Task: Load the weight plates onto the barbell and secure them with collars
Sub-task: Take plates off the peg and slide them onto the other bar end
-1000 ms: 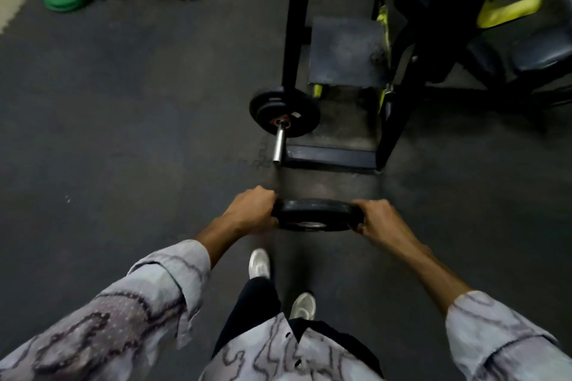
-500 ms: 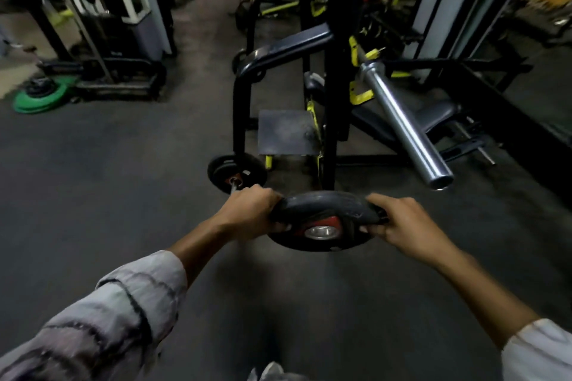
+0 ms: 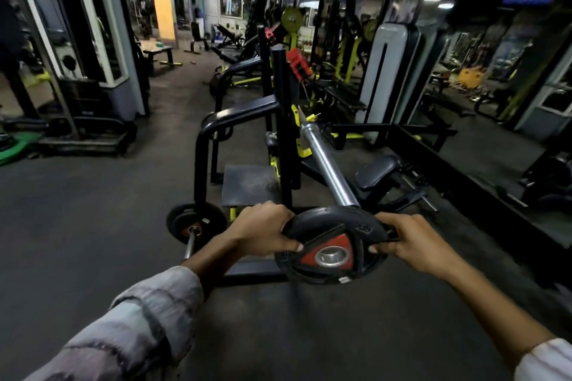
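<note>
While the left hand (image 3: 263, 230) clamps the weight plate (image 3: 332, 246) rim at 9 o'clock, the right hand (image 3: 411, 243) clamps 3 o'clock. Barbell sleeve (image 3: 328, 167) tip sits at 12, behind the plate. Step: loading. Next: align bore, slide on.

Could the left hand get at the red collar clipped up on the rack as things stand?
Probably not: the left hand and right hand both grip the weight plate, and the red collar sits high and well beyond it.
</note>
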